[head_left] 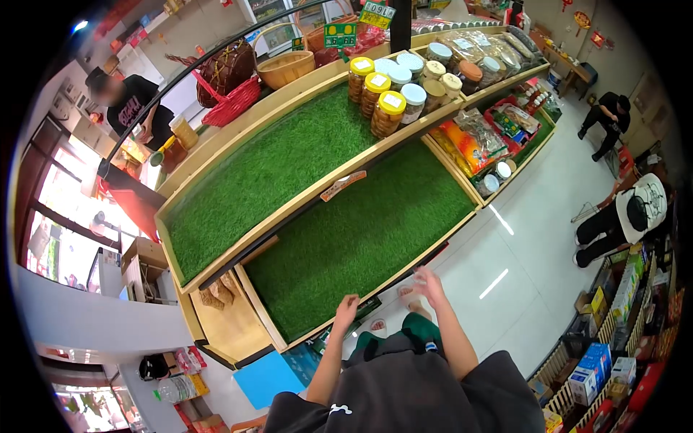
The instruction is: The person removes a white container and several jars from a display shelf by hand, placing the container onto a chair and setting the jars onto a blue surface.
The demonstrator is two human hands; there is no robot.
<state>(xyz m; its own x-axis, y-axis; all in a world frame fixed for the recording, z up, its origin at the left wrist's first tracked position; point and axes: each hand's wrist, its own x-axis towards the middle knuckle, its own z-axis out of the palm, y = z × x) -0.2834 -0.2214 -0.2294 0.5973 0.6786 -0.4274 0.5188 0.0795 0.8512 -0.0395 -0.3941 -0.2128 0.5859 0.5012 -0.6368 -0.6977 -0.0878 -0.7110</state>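
My left hand [347, 310] is just over the front edge of the lower shelf [361, 224], which is lined with green artificial grass. Its fingers are loosely bent, and I see nothing in it. To the right, over the floor just off that same edge, my right hand [431, 284] is raised with its fingers apart and holds nothing. Above and behind is the upper shelf [271, 166], also covered in green turf. Jars with yellow lids [386, 114] and white-lidded jars [413, 102] are grouped at its right part.
Packets and a red tray [514, 123] fill the right shelf section. A blue board [268, 380] lies at lower left. Boxes [590, 373] stand on racks at lower right. One person [137, 108] is behind the stand; two others [628, 213] are along the right side.
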